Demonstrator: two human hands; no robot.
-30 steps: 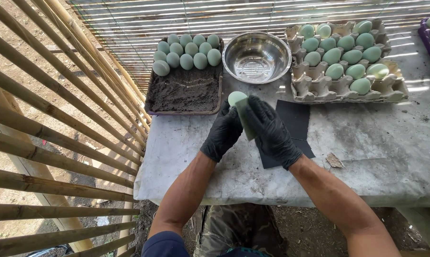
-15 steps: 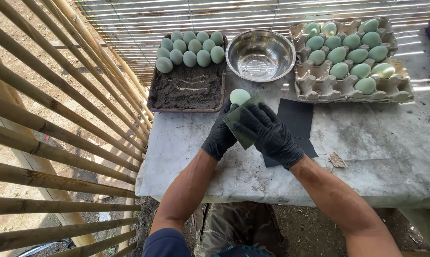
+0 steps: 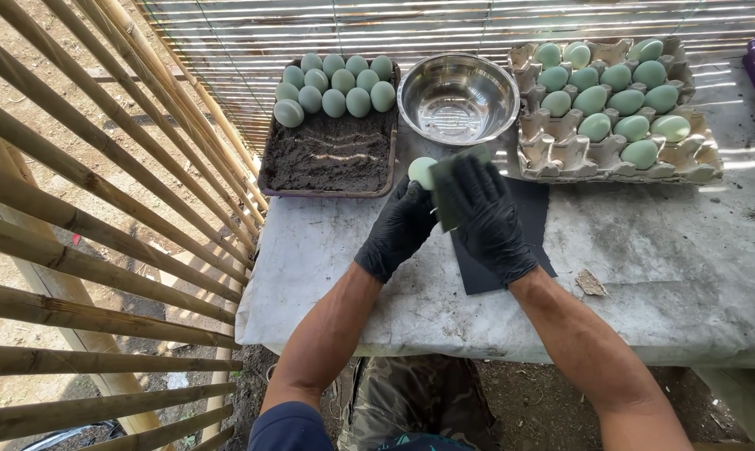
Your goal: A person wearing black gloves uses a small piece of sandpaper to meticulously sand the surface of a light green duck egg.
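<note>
Head view: your left hand (image 3: 400, 227) pinched a pale green egg (image 3: 421, 170) upright while your right hand (image 3: 488, 219) pressed a dark scouring pad (image 3: 449, 194) against its side, over the surface (image 3: 645, 250).

I'm seeing one package: a grey-brown cardboard egg carton (image 3: 553, 154) sitting at the bench's far right, holding pale green eggs (image 3: 611, 104)

Black rubbery gloves cover both the left hand (image 3: 398, 230) and the right hand (image 3: 490, 219), wrinkled at the wrists. Forearms bare. Dark blue short sleeve (image 3: 290, 428) on the left arm, camouflage trousers (image 3: 411, 397) below.
</note>
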